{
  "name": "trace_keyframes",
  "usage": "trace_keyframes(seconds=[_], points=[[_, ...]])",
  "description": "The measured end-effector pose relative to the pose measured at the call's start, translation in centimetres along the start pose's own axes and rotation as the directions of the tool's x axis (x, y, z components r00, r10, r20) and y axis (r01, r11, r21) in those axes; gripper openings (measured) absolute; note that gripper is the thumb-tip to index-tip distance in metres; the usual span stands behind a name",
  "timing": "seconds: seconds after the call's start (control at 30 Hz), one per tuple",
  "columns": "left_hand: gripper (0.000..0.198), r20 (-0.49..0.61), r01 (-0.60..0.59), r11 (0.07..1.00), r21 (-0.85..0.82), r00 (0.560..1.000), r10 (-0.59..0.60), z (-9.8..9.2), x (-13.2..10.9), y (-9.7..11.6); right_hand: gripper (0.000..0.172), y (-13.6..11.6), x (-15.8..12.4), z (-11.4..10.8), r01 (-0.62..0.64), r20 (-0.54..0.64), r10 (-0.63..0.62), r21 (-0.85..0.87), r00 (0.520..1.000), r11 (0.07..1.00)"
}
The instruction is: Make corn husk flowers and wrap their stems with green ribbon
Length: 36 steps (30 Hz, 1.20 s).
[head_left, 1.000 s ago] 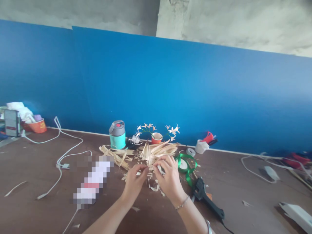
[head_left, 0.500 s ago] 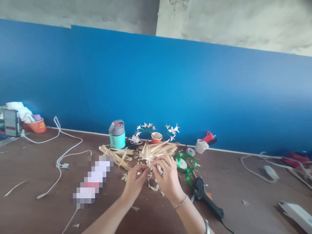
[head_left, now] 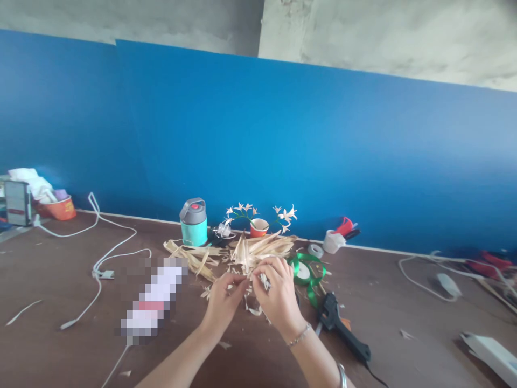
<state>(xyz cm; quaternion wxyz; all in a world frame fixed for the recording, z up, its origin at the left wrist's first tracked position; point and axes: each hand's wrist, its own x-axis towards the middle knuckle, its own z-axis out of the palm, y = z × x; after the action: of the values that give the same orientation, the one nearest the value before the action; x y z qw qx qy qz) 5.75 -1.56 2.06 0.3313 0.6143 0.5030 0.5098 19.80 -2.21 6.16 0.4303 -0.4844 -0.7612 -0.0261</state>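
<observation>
- Forearms [head_left: 319,353] of one person reach in from the near edge over a dark brown tabletop [head_left: 379,307]; silver bangle [head_left: 342,375] and chain bracelet [head_left: 299,335] on the right one.
- Far right, near side: white oblong box [head_left: 490,353].
- Left of the arms: white oblong item [head_left: 155,296], blurred over, white cord at its near end.
- Black glue gun [head_left: 343,326] lies on its side just right of the right wrist.
- Left hand [head_left: 222,296]: fingers curled, thumb and forefinger tips close together. Right hand [head_left: 278,293]: arched, fingertips meeting or nearly meeting the left's. Cannot tell if either is closed on a small piece; too small to make out.
- Pale curled scraps [head_left: 254,311] lie on the table around and below the hands.
- Glossy green ribbon [head_left: 312,293] loops round a white spool [head_left: 301,271], just right of the right hand.
- Pile of pale dried husks [head_left: 270,248] just beyond the fingertips; looser husk strips [head_left: 194,260] to its left.
- Behind the husks: turquoise flask [head_left: 194,233] with grey lid; orange-red paper cup [head_left: 259,231], white star-shaped flowers [head_left: 287,214] on green stems leaning out both sides.
- Blue panel [head_left: 258,134], then grey concrete wall [head_left: 363,32].
</observation>
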Motion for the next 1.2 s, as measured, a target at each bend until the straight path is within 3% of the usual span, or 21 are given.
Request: trace_keyframes(seconds=[0.47, 1.2], points=[[0.022, 0.001, -0.089, 0.993, 0.082, 0.996, 0.089, -0.07, -0.08, 0.17, 0.01, -0.06, -0.03, -0.08, 0.033, -0.002, -0.033, -0.044, 0.999, 0.999], [0.019, -0.011, -0.121, 0.989, 0.084, 0.992, 0.122, -0.2, -0.25, 0.62, 0.009, -0.36, -0.09, -0.07, 0.064, 0.012, -0.063, -0.088, 0.998, 0.994]])
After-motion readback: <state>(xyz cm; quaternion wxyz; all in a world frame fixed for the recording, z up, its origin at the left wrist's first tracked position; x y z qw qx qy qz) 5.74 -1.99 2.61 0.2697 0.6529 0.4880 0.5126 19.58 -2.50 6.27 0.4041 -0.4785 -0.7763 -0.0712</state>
